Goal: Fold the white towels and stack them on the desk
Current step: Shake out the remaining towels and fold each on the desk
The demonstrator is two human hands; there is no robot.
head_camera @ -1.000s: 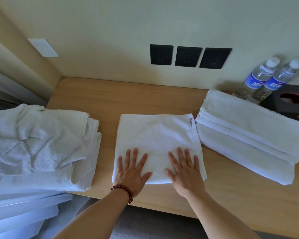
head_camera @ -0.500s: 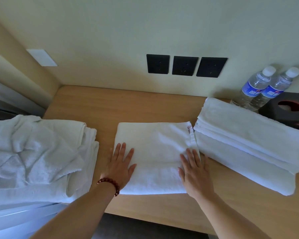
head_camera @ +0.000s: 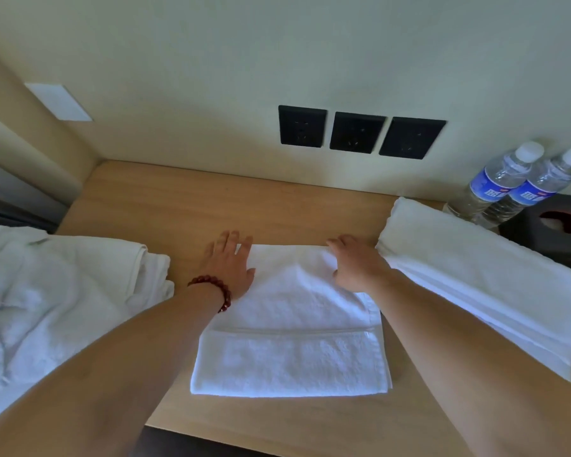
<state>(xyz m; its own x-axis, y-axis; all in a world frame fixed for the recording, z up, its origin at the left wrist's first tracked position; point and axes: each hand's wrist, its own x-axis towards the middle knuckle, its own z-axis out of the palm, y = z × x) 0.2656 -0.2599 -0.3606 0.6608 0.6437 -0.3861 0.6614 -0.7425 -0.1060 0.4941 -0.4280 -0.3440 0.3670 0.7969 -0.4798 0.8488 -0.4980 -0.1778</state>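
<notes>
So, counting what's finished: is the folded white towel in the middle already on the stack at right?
No, the folded white towel lies alone beside the stack.

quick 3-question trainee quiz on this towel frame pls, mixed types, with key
1. True or false: the left hand and the right hand are both at the far edge of the middle towel.
2. The folded stack lies on which side of the middle towel? A) left B) right
3. Fill in: the loose towel heap lies to the ____ of the middle towel.

Key: 1 true; 2 B; 3 left
</notes>
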